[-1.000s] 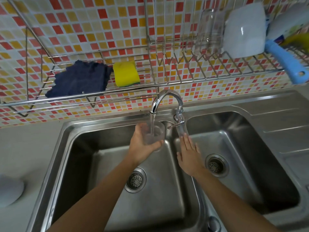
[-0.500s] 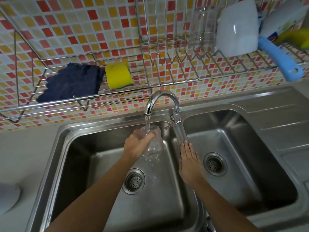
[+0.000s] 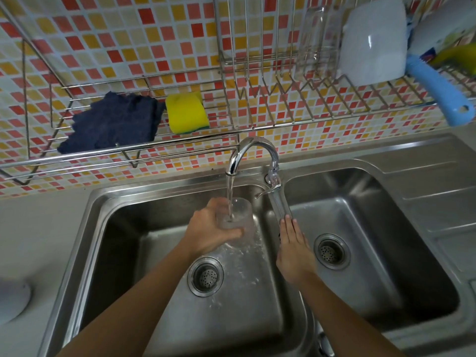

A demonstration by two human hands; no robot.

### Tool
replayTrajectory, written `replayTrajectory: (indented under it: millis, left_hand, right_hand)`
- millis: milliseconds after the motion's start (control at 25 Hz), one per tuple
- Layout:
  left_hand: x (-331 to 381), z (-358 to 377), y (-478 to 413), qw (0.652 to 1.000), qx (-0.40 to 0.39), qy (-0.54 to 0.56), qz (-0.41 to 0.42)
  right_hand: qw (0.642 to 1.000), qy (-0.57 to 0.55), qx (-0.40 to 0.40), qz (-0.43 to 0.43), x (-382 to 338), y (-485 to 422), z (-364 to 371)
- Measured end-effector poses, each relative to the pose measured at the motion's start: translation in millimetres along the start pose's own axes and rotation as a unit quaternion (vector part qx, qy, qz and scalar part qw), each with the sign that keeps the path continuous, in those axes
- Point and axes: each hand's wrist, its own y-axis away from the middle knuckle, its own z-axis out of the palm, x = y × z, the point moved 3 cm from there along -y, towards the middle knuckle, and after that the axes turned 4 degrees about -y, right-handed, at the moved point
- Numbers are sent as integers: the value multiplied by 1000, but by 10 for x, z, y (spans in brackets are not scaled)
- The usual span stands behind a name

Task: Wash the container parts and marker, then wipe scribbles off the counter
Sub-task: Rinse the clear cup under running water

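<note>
My left hand [image 3: 210, 231] grips a clear plastic container [image 3: 238, 217] over the left sink basin [image 3: 123, 253]. Water from the chrome tap [image 3: 253, 153] runs into the container and spills down toward the drain [image 3: 205, 276]. My right hand [image 3: 293, 249] lies flat with straight fingers, fingertips touching the long tap lever [image 3: 279, 204] on the divider between the basins. On the wall rack stand another clear container part [image 3: 318, 45] and a white lid [image 3: 373, 39]. No marker is visible.
A dark blue cloth [image 3: 113, 122] and a yellow sponge [image 3: 186, 112] lie on the wire rack [image 3: 144, 143]. A blue-handled brush [image 3: 443, 96] sticks out at right. The right basin [image 3: 373, 240] holds only its drain. A grey round object [image 3: 11, 301] sits on the counter, left.
The container has tipped and dropped lower under the stream, and water now splashes into the left basin. My right hand stays by the tap lever.
</note>
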Motion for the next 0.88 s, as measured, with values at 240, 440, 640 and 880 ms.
replayTrajectory:
  millis: [240, 440, 640, 880]
  left_hand:
    - [-54, -53, 20, 1000, 17, 7, 9]
    - [-62, -58, -2, 1000, 19, -5, 20]
    - [-25, -74, 1, 999, 16, 4, 34]
    - [28, -41, -2, 999, 21, 13, 33]
  right_hand:
    - [1000, -2, 4, 0, 7, 13, -15]
    - [1000, -8, 8, 1, 2, 8, -7]
    - [1000, -9, 9, 4, 13, 2, 5]
    - [1000, -6, 29, -2, 27, -4, 29]
